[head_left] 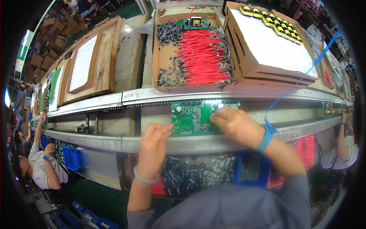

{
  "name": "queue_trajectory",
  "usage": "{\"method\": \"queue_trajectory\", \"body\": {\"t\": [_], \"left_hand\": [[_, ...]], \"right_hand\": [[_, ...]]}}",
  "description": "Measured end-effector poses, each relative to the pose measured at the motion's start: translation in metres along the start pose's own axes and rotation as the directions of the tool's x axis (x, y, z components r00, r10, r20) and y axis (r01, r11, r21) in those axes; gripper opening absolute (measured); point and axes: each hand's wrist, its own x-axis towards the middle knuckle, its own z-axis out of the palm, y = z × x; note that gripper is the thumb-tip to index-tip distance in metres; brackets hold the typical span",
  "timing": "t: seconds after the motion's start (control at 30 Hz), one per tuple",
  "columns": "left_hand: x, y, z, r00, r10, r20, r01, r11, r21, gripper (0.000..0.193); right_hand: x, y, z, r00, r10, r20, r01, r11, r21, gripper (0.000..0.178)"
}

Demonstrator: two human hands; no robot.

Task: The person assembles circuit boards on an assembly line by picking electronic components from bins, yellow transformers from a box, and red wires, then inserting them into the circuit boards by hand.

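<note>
A green circuit board (187, 118) lies in the conveyor track in front of me, carrying small parts and a round silver-topped capacitor (178, 108). My left hand (152, 141) is at the board's left edge, thumb and fingertips pinched together; anything between them is too small to make out. Over the board's right half, my right hand (238, 124) is closed with its fingertips down by another silver-topped capacitor (220, 105). What those fingers hold is hidden. A blue wrist strap (267, 138) with a coiled blue cord (288, 91) is on my right wrist.
Beyond the track stands a cardboard box of red wires (206, 57) and small black parts (169, 33). Right of it, yellow-and-black transformers (272, 23) sit on a box. Nearer me lie loose black components (187, 173) and a blue bin (251, 170). Co-workers work at both sides.
</note>
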Motion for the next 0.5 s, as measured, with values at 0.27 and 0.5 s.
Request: {"method": "queue_trajectory", "body": {"t": [0.27,0.5], "left_hand": [[0.002,-0.014,0.005,0.996,0.039,-0.081,-0.03,0.994,0.108,0.021],[0.008,-0.016,0.011,0.996,0.077,-0.04,-0.07,0.985,0.156,0.019]], "right_hand": [[0.006,-0.006,-0.003,0.998,-0.023,0.059,0.026,0.998,-0.052,0.029],[0.003,-0.008,0.0,0.999,0.004,-0.035,-0.004,1.0,-0.01,0.009]]}}
